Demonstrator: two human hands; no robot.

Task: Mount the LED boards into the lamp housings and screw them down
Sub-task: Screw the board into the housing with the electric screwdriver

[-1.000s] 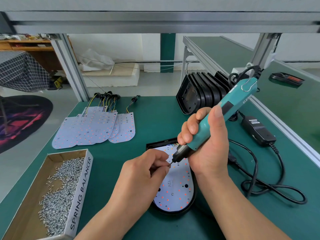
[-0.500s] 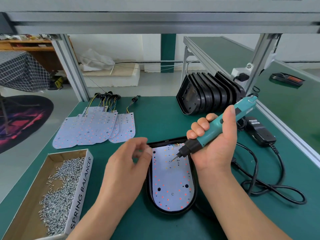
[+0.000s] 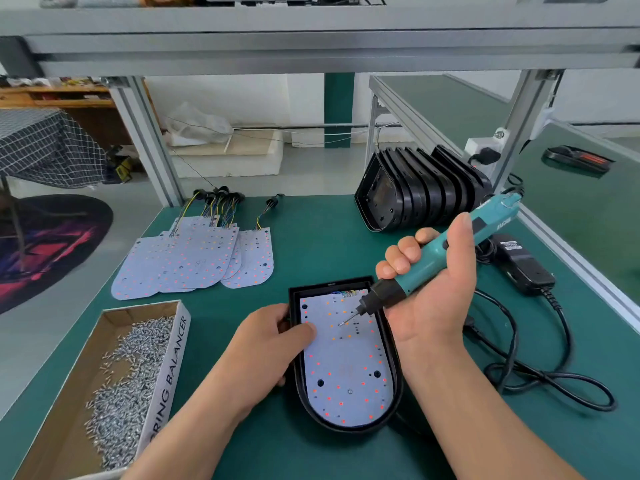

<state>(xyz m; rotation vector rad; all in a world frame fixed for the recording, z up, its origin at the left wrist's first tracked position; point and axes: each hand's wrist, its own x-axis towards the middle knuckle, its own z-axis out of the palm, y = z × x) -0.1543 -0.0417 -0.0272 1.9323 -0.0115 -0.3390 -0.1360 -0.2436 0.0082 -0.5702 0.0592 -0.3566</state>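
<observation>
The black, round-ended plastic lamp housing (image 3: 395, 370) lay flat on the green bench mat (image 3: 311, 244) between the two hands, with the white LED board (image 3: 346, 374) seated inside it. The left hand (image 3: 273, 344) gripped the housing's left wall. Its thumb lay across the rim onto the board's upper left area, and its fingers curled down the outside of the wall. The right hand (image 3: 433, 296) was wrapped closed round the teal electric screwdriver (image 3: 446, 251), just beyond the housing's upper right corner. The tool slanted down to the left, and its bit tip met the board near the upper middle, a little right of the left thumb.

Half a second before, the left hand had hovered off the housing with its fingertips loosely together. A second before, those fingertips had been right at the bit tip, with the screwdriver held more steeply.

A cardboard box (image 3: 180, 327) of small silver screws (image 3: 131, 382) sat to the left. Spare white LED boards (image 3: 194, 261) were fanned out beyond it, and a row of black housings (image 3: 415, 195) stood at the back right.
</observation>
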